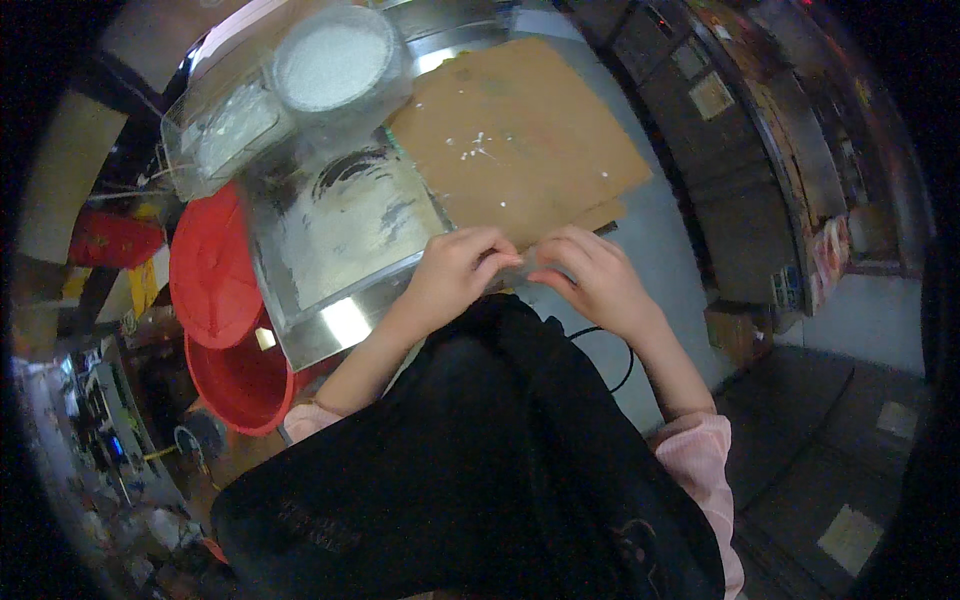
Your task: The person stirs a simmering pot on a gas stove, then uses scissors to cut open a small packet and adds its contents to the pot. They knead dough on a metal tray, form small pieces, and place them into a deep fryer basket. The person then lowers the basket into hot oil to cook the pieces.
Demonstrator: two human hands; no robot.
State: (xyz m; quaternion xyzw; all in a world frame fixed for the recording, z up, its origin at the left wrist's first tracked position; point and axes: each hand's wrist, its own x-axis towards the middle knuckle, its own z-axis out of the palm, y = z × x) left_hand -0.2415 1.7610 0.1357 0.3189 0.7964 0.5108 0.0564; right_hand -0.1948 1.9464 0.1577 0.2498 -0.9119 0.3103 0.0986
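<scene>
My left hand and my right hand face each other just in front of the black apron, near the lower edge of a brown cardboard sheet. The thumb and fingers of both hands are brought together. Something thin and see-through may be between the fingertips, but it is too blurred to tell. White specks are scattered on the cardboard. To its left lies a metal tray with a pale, powdery-looking layer on it, close to my left hand.
A round clear container of white grains and a clear plastic box stand behind the tray. A red lid and a red bucket are at the left. A black cable hangs near my right forearm.
</scene>
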